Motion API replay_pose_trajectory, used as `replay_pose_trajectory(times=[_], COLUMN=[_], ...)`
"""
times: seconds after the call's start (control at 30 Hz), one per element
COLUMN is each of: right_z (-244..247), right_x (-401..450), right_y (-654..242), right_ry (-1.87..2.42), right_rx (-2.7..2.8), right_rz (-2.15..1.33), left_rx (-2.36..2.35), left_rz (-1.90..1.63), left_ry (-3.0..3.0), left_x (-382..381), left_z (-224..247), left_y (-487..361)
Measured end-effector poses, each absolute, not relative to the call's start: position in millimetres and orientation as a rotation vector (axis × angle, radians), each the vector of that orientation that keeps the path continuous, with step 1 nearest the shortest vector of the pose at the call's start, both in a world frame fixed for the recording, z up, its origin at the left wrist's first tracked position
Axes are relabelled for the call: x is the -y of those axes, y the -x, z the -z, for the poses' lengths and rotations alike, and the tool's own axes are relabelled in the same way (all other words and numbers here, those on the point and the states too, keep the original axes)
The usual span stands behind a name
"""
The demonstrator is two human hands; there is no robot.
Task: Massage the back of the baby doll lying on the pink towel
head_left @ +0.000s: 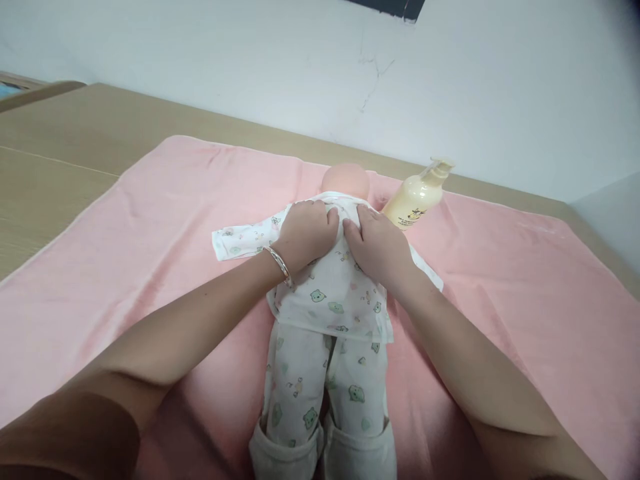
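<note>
A baby doll with a smooth round head (pixel 346 180) lies stretched out before me. It is dressed in a white baby shirt (pixel 333 300) and matching baby pants (pixel 300 380), both printed with small green animals. My left hand (pixel 309 230), a bracelet at its wrist, is closed on the upper front of the shirt just below the collar. Close beside it, my right hand (pixel 377 240) pinches the shirt front, thumb towards the left one. The shirt's left-side sleeve lies out flat; the right-side one is partly behind my forearm. Fingertips of both hands are partly hidden.
A pink blanket (pixel 175 220) with some creases lies under the doll on a wooden table (pixel 65 133). A pale yellow pump bottle (pixel 417 197) leans or lies by the doll's head, right of my right hand. A white wall (pixel 250 60) rises behind the table.
</note>
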State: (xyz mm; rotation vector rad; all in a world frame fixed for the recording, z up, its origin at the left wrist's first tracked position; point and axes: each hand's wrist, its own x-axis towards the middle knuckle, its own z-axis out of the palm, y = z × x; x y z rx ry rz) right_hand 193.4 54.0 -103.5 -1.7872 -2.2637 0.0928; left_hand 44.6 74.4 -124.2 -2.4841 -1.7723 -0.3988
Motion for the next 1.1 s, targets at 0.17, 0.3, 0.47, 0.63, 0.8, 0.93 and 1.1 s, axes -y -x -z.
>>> replay_pose_trajectory(times=[0.17, 0.3, 0.47, 0.63, 0.8, 0.93, 1.1], right_z=[109.2, 104.3, 96.9, 102.9, 105.2, 102.6, 97.1], right_x=[-52.2, -58.0, -61.5, -44.3, -24.4, -26.4, -50.0], right_y=[-193.5, -198.5, -204.5, -196.7, -189.1, -189.0, -195.6], right_ry=[1.736, 1.734, 1.795, 1.713, 1.7, 1.73, 1.844], right_rx=[2.245, 2.329, 2.439, 2.399, 2.393, 2.401, 2.393], right_rz=[-0.023, -0.024, -0.128, 0.147, 0.317, 0.334, 0.177], left_rx=[1.804, 1.748, 1.68, 1.506, 1.764, 1.992, 1.804], left_rz=[0.323, 0.223, 0.166, 0.081, 0.436, 0.616, 0.45], left_ry=[2.528, 2.535, 2.525, 2.674, 2.578, 2.487, 2.466], left_x=[-68.8, -40.5, -18.0, -43.4, -66.1, -59.5, -33.0], left_z=[113.4, 101.5, 94.5, 95.9, 109.8, 110.5, 106.1], left_y=[-45.4, -59.2, -70.4, -55.0, -47.9, -53.1, -62.7])
